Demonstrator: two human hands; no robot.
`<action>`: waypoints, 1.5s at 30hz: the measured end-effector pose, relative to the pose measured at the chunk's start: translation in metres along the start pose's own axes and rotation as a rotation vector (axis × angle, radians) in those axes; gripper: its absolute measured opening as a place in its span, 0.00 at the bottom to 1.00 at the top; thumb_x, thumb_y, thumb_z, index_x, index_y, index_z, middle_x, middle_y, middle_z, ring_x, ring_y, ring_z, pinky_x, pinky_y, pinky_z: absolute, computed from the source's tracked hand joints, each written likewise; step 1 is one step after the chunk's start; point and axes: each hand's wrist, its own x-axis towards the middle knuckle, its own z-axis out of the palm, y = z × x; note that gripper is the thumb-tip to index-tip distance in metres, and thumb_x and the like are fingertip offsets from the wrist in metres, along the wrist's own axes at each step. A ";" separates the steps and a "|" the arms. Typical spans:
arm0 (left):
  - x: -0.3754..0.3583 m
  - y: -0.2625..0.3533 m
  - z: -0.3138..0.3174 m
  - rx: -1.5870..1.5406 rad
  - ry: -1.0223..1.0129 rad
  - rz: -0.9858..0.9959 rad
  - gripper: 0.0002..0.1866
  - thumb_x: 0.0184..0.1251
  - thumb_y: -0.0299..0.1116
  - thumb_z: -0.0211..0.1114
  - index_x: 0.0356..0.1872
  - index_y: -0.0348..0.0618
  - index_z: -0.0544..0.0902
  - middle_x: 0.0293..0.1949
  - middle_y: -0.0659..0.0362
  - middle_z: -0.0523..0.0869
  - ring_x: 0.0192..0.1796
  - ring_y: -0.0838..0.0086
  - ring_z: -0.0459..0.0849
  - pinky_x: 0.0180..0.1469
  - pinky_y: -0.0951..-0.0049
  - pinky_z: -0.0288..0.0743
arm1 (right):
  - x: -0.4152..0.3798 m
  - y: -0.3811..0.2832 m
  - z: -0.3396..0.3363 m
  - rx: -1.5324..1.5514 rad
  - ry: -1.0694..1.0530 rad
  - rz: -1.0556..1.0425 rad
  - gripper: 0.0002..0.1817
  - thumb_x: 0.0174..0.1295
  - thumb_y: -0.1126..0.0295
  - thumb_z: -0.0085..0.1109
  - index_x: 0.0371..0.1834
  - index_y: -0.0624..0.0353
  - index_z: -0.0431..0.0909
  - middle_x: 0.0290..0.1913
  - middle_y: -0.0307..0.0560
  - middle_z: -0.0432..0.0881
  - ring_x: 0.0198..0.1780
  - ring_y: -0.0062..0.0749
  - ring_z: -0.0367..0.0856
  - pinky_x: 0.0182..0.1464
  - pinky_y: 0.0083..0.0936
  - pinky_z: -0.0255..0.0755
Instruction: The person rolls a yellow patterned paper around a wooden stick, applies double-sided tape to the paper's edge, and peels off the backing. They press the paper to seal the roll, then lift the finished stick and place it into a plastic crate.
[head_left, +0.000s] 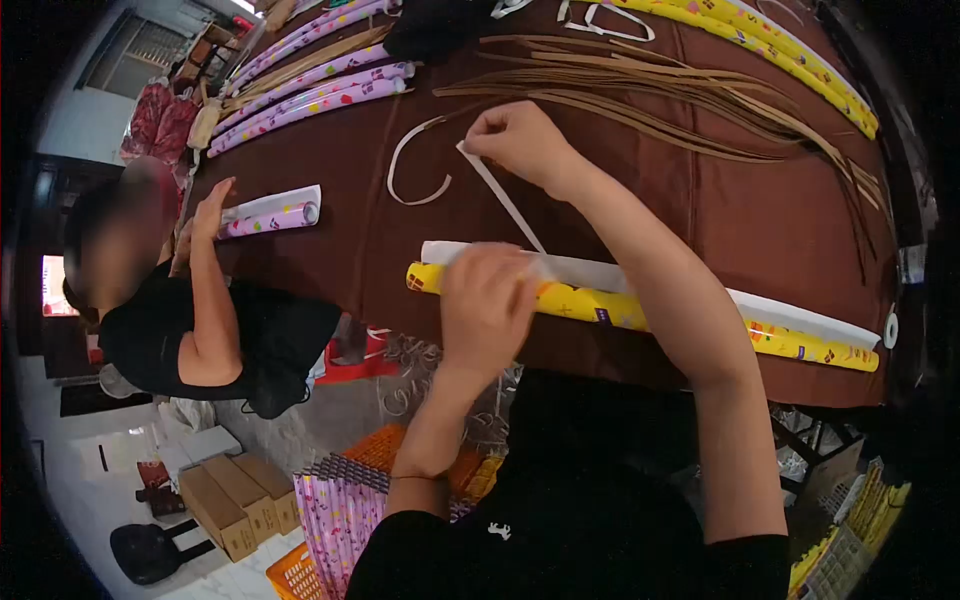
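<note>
A roll of yellow patterned paper with a white underside (622, 311) lies along the near edge of the brown-covered table. My left hand (486, 298), smeared by motion, is over its left part, with the fingers bent down at the paper. Above the roll, my right hand (522, 145) is closed in a pinch on the upper end of a thin white strip (510, 208). The strip runs taut and slanting down to the white edge of the roll, close to my left fingertips. A curled pale strip (393, 172) lies to the left of my right hand.
Brown strips (640, 90) spread across the table behind my right hand. Yellow rolls (760, 50) lie at the far right, pink rolls (330, 100) at the far left. A co-worker (190, 300) at the left handles a pink roll (270, 212). A tape roll (890, 330) is at the right edge.
</note>
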 end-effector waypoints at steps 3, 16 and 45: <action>0.009 0.059 0.031 -0.075 -0.126 0.219 0.12 0.56 0.31 0.68 0.39 0.38 0.82 0.42 0.53 0.81 0.49 0.58 0.78 0.51 0.60 0.73 | 0.004 -0.008 -0.025 0.212 0.003 0.072 0.07 0.58 0.67 0.63 0.28 0.58 0.84 0.27 0.33 0.80 0.28 0.15 0.72 0.34 0.14 0.67; 0.028 0.083 0.041 -0.262 -0.383 0.239 0.23 0.57 0.34 0.69 0.53 0.36 0.77 0.46 0.48 0.76 0.51 0.54 0.74 0.55 0.58 0.71 | -0.091 -0.074 -0.192 -0.066 0.235 -0.156 0.12 0.65 0.65 0.60 0.45 0.60 0.82 0.31 0.31 0.80 0.26 0.11 0.65 0.28 0.13 0.60; 0.024 0.084 0.053 -0.130 -0.238 0.405 0.19 0.53 0.30 0.70 0.46 0.35 0.80 0.37 0.52 0.76 0.41 0.57 0.76 0.45 0.60 0.72 | -0.512 -0.224 -0.291 -1.057 0.667 0.854 0.13 0.61 0.71 0.62 0.49 0.62 0.79 0.24 0.47 0.80 0.24 0.27 0.80 0.25 0.26 0.73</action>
